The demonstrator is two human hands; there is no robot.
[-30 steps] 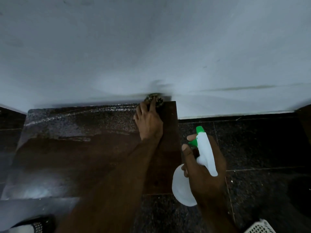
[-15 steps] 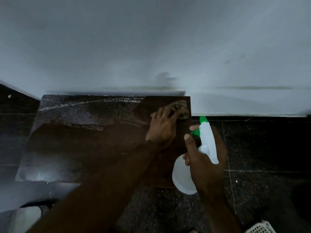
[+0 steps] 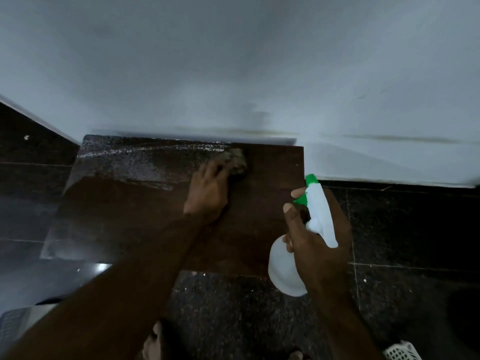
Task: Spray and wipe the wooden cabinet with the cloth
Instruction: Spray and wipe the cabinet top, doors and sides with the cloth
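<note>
Swept leftward along the cabinet (image 3: pixel 145 216) top's back edge since a moment ago, left hand (image 3: pixel 207 193) pressing the cloth (image 3: pixel 237 161) into remaining droplets, right hand (image 3: pixel 315 245) wrapped around the spray bottle (image 3: pixel 285 271) off the cabinet's right edge.

two hands, left hand (image 3: pixel 207 188) and right hand (image 3: pixel 315 245); one cloth (image 3: pixel 237 161); one spray bottle (image 3: pixel 285 268); one wooden cabinet (image 3: pixel 124 211); one white basket (image 3: pixel 401 352).

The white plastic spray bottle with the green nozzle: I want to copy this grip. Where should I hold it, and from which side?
Grip the narrow neck of the white plastic spray bottle under its trigger head, coming from behind as the right hand does: nozzle faces away, forefinger reaches the green trigger.
</note>
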